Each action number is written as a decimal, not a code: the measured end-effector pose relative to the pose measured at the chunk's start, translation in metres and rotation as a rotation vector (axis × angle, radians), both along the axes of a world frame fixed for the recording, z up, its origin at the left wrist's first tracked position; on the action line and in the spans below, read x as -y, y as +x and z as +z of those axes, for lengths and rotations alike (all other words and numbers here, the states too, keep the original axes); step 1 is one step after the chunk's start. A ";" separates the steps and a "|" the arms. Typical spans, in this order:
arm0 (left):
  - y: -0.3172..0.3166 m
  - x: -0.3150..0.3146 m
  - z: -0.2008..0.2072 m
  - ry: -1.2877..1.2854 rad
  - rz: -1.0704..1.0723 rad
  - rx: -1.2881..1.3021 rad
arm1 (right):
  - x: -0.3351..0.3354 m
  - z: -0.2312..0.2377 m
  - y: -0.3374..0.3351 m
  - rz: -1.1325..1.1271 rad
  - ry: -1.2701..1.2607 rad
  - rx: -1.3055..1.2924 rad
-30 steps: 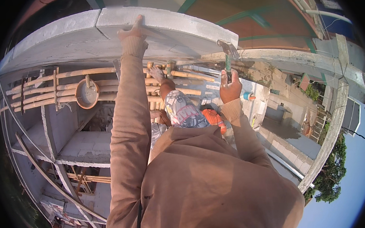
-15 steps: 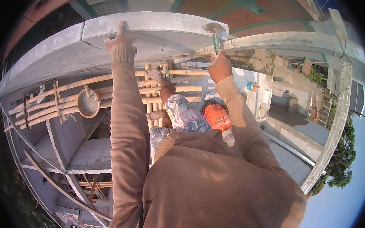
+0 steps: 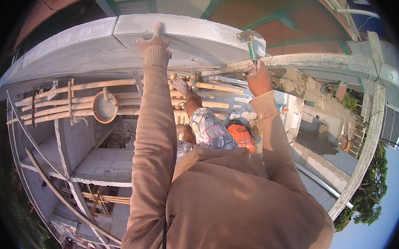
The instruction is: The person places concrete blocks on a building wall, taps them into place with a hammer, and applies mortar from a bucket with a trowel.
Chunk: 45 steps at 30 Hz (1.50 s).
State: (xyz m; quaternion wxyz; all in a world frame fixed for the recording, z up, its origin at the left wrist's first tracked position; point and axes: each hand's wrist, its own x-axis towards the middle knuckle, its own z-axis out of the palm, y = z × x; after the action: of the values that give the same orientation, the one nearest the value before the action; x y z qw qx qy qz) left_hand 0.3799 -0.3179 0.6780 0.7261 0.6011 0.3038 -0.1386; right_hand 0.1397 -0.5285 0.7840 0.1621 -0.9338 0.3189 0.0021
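Currently the person's left hand [image 3: 153,42] bears against the upper edge of a pale concrete block [image 3: 194,32], its thumb and one finger spread wide, the latter reaching up onto the top face; how the remaining fingers lie is unclear. The right hand [image 3: 260,80] has its fingers wrapped around the green handle of a claw hammer [image 3: 248,35], whose metal head stands at the block's right end; whether the two touch cannot be told. That block tops the wall at the far side, just right of a visible joint with its neighbour. Should the hammer strike off-centre, I judge the block's exposed corner could chip, and a hard knock might shift it if its bed is not firm. The left hand is well apart from the hammer head, so a hit on it seems less likely. Footing looks the greater worry: a bare foot [image 3: 179,86] rests on round bamboo poles [image 3: 83,100], which could roll or let it slip into a gap, while a mortar pan [image 3: 104,106] might tip if the poles jolt.
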 end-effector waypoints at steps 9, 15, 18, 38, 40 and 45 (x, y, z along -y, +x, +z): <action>-0.021 -0.003 0.029 -0.083 -0.018 -0.075 | -0.006 -0.051 -0.007 0.026 -0.147 -0.048; -0.025 -0.010 0.020 -0.114 -0.045 -0.033 | -0.050 0.030 0.050 0.187 0.259 0.255; -0.030 -0.011 0.011 0.011 -0.008 0.046 | -0.114 0.083 0.089 0.222 0.429 0.354; -0.028 0.001 -0.004 0.025 -0.049 0.026 | -0.155 -0.009 0.193 0.737 -0.140 0.058; -0.026 -0.012 0.008 -0.043 -0.067 0.006 | -0.149 -0.001 0.203 0.846 -0.193 0.018; -0.036 -0.019 0.022 0.069 -0.003 0.027 | -0.174 0.028 0.191 0.703 -0.102 0.144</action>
State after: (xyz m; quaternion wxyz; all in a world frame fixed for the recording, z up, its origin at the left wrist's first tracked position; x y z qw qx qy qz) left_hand 0.3438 -0.2991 0.6996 0.7086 0.6282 0.2976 -0.1211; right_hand 0.3311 -0.3542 0.8118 0.1267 -0.9910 -0.0344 -0.0241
